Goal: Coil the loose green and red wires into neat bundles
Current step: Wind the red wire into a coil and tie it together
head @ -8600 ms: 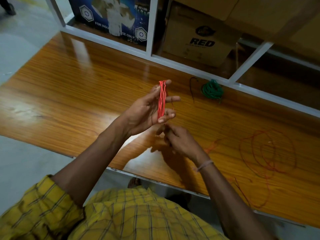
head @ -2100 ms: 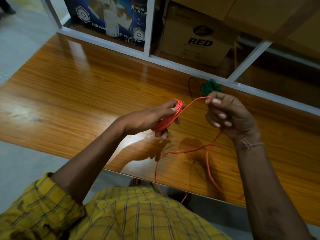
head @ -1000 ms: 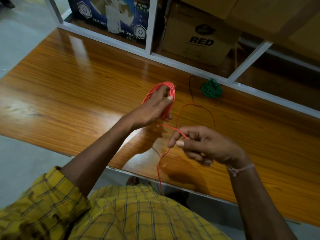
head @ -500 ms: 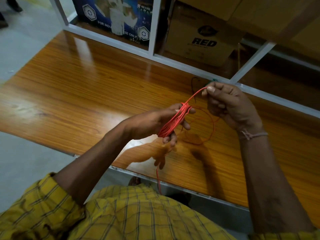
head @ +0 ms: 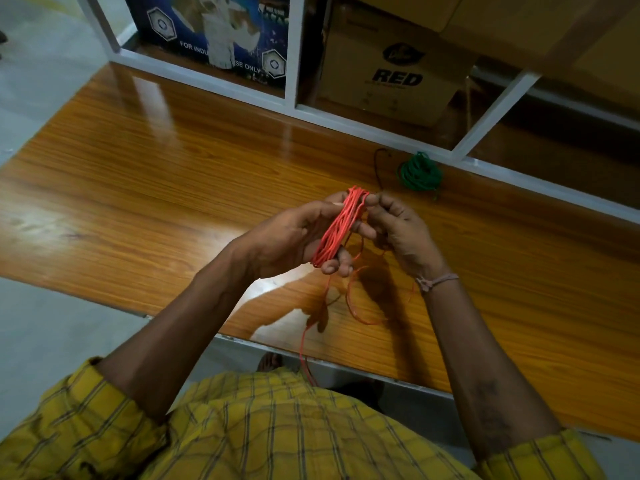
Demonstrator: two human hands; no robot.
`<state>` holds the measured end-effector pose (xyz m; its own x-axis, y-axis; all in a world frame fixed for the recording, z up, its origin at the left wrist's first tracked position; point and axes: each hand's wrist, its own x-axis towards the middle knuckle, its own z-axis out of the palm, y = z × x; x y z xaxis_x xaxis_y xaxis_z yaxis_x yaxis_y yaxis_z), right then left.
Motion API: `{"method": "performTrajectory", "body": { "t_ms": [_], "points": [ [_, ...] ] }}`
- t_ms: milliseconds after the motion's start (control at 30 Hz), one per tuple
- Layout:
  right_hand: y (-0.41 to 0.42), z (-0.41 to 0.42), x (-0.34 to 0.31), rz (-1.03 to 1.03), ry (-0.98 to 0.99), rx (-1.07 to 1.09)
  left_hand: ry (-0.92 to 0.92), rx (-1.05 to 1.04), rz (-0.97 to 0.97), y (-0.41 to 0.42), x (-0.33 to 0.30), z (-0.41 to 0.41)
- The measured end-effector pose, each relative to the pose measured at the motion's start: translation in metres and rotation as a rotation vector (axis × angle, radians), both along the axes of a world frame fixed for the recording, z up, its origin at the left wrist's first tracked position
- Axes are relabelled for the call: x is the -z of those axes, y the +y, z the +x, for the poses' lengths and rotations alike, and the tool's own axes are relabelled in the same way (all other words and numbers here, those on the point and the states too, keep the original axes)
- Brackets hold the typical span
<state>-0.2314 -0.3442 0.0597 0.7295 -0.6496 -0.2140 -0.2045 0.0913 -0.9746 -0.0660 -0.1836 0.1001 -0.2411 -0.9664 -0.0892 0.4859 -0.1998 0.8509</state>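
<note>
The red wire (head: 337,230) is wound in several loops around the fingers of my left hand (head: 291,237), held above the wooden table (head: 138,174). My right hand (head: 398,226) pinches the wire at the top of the coil, touching the left fingertips. A loose red tail (head: 349,299) hangs below the coil, loops over the table and drops past its front edge. The green wire (head: 419,171) lies coiled in a small bundle on the table at the back, beyond both hands.
A thin dark wire (head: 378,164) lies just left of the green bundle. A white shelf frame (head: 346,116) runs along the table's back, with a cardboard box marked RED (head: 394,64) and a blue box (head: 214,32) behind it. Grey floor lies to the left.
My right hand has come in from the upper right to the top of the coil. Much less loose wire lies on the table than at the start, and the coil is thicker.
</note>
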Motion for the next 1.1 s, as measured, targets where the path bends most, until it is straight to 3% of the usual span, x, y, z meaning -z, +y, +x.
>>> {"method": "performTrajectory", "body": {
  "t_ms": [233, 367, 533, 700, 900, 1100],
  "points": [
    [0.061, -0.006, 0.012, 0.155, 0.131, -0.120, 0.219, -0.030, -0.007, -0.009, -0.005, 0.006],
    [0.090, -0.018, 0.004, 0.233, 0.219, -0.316, 0.213, -0.182, 0.087, -0.017, -0.004, 0.008],
    [0.089, -0.032, -0.037, 0.028, 0.376, -0.612, -0.282, -0.316, 0.138, -0.025, 0.007, 0.009],
    [0.053, -0.044, -0.076, -0.042, 0.134, -0.507, -0.591, -0.207, 0.140, -0.016, 0.009, 0.007],
    [-0.001, -0.036, -0.079, -0.009, -0.066, -0.258, -0.395, -0.031, 0.147, -0.004, -0.001, 0.002],
    [-0.022, -0.015, -0.038, -0.176, -0.061, -0.089, -0.136, 0.042, 0.071, 0.000, 0.002, -0.002]
  ]
}}
